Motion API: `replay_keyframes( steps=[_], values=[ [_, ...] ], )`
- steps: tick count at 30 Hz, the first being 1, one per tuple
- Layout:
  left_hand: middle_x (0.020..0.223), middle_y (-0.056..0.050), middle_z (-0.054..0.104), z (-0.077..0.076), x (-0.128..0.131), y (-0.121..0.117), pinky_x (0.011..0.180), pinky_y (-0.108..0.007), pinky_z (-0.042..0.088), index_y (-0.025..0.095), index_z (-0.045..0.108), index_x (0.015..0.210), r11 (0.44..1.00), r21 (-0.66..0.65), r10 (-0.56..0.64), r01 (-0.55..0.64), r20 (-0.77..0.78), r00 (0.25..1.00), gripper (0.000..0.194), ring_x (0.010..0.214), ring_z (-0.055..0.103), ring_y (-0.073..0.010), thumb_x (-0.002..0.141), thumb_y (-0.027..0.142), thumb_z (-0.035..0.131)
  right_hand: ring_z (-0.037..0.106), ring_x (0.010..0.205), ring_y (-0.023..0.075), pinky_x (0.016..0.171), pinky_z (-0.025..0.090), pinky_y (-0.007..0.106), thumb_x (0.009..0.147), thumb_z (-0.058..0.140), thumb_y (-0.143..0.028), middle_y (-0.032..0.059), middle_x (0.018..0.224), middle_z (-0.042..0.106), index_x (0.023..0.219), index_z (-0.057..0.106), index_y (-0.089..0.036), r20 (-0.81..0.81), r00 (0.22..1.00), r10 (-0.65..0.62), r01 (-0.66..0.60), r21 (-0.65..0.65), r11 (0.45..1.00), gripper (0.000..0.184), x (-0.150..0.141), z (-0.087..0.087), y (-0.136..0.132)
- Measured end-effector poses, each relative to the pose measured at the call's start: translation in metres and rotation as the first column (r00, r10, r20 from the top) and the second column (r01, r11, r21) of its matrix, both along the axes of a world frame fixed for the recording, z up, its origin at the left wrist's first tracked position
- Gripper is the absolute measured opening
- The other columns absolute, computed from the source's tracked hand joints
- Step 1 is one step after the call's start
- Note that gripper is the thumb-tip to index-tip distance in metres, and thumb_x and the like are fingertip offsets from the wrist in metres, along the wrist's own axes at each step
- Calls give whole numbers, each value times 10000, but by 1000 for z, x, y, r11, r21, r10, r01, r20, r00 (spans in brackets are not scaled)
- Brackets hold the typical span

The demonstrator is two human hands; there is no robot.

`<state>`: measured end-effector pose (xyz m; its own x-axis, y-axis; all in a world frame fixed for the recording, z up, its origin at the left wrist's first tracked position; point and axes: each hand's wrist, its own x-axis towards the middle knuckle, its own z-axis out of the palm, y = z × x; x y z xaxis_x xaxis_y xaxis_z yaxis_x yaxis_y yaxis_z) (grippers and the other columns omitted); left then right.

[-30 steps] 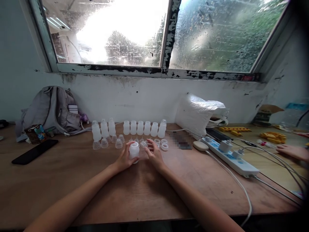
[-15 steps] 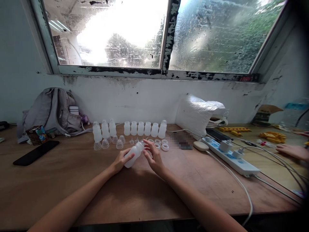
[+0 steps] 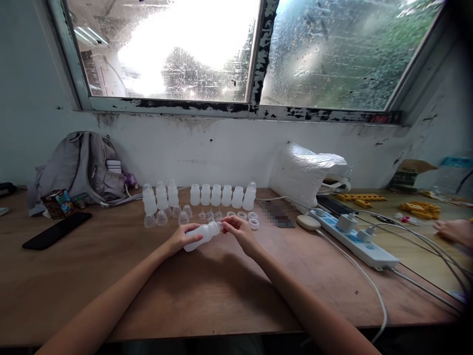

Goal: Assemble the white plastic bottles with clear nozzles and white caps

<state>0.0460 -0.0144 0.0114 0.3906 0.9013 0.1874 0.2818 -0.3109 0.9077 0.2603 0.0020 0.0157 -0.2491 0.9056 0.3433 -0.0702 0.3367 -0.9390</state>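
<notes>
My left hand (image 3: 180, 239) is wrapped round the body of a translucent white baby bottle (image 3: 199, 237), tilted well over with its top toward the right. At that top sits a clear teat (image 3: 218, 225), and the fingertips of my right hand (image 3: 239, 231) pinch it. Behind the hands, several loose teats (image 3: 210, 215) stand on the table beside several white collar rings (image 3: 253, 224), some partly covered by my right hand. Farther back is a row of open bottles (image 3: 216, 195). Clear dome caps (image 3: 161, 217) stand to the left, in front of capped bottles (image 3: 149, 198).
A grey backpack (image 3: 83, 170), a small box (image 3: 57, 203) and a black phone (image 3: 57, 230) lie at the left. On the right are a white bag (image 3: 299, 172), a power strip (image 3: 354, 241) with cables, yellow parts (image 3: 420, 209) and another person's hand (image 3: 454, 230).
The bottle has tipped closer to level, its top now pointing more to the right. My right hand's fingers, spread beside the top before, have closed on the teat.
</notes>
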Motion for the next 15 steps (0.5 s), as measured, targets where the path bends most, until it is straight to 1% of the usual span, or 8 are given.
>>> replay_keyframes(
  steps=[2, 4, 6, 8, 9, 11, 13, 15],
  values=[
    [977, -63, 613, -2, -3, 3, 738, -262, 420, 144, 588, 1014, 1000, 9, 11, -11, -15, 1000, 442, 878, 545, -211, 657, 404, 589, 505, 540, 103, 544, 404, 240, 680, 584, -371, 0, 597, 544, 716, 562, -151, 58, 998, -6, 6, -5, 1000, 225, 0, -2, 1],
    [988, -61, 613, -3, -5, 4, 761, -268, 419, 151, 591, 1008, 1000, 16, 8, -7, -46, 999, 438, 891, 546, -211, 646, 398, 602, 461, 467, 89, 471, 364, 221, 700, 551, -407, -14, 537, 514, 652, 529, -155, 151, 988, -16, 14, 14, 1000, 258, 0, -5, 2],
    [996, -59, 610, -4, -5, 4, 777, -276, 418, 156, 587, 1012, 1000, 17, -3, 4, -88, 996, 448, 900, 546, -212, 636, 400, 611, 383, 413, 70, 416, 292, 206, 730, 505, -427, -35, 476, 444, 558, 463, -163, 249, 966, -73, 54, 85, 995, 318, -1, -9, 3],
    [994, -59, 607, -6, -4, 3, 782, -282, 419, 158, 579, 1019, 1000, 24, -10, 13, -124, 992, 460, 898, 547, -210, 631, 404, 618, 303, 402, 58, 403, 221, 206, 754, 466, -434, -51, 436, 345, 480, 377, -168, 322, 936, -143, 92, 168, 982, 392, -1, -13, 5],
    [993, -59, 605, -6, -3, 3, 782, -282, 420, 158, 576, 1020, 999, 33, -12, 16, -138, 990, 463, 895, 547, -208, 630, 404, 619, 271, 405, 54, 404, 194, 209, 761, 450, -440, -54, 429, 298, 456, 338, -169, 349, 923, -160, 97, 191, 977, 423, -1, -14, 6],
    [996, -59, 601, -7, -2, 2, 783, -282, 421, 159, 570, 1025, 998, 55, -15, 24, -155, 988, 468, 892, 547, -204, 630, 405, 621, 225, 404, 50, 407, 159, 217, 767, 424, -463, -57, 422, 235, 432, 289, -171, 402, 903, -152, 79, 192, 978, 465, -1, -15, 7],
    [996, -58, 599, -7, -2, 2, 782, -284, 423, 162, 567, 1028, 997, 68, -19, 30, -164, 986, 468, 889, 548, -202, 632, 405, 621, 225, 391, 49, 404, 160, 217, 774, 392, -488, -56, 404, 232, 420, 287, -171, 443, 886, -136, 68, 165, 984, 486, 1, -14, 7],
    [993, -57, 601, -7, -3, 2, 788, -286, 421, 165, 568, 1026, 997, 71, -14, 26, -167, 986, 462, 891, 547, -201, 635, 405, 617, 279, 382, 54, 398, 198, 208, 779, 378, -495, -51, 397, 304, 443, 342, -169, 457, 880, -128, 73, 135, 988, 469, 2, -11, 6]
  ],
)
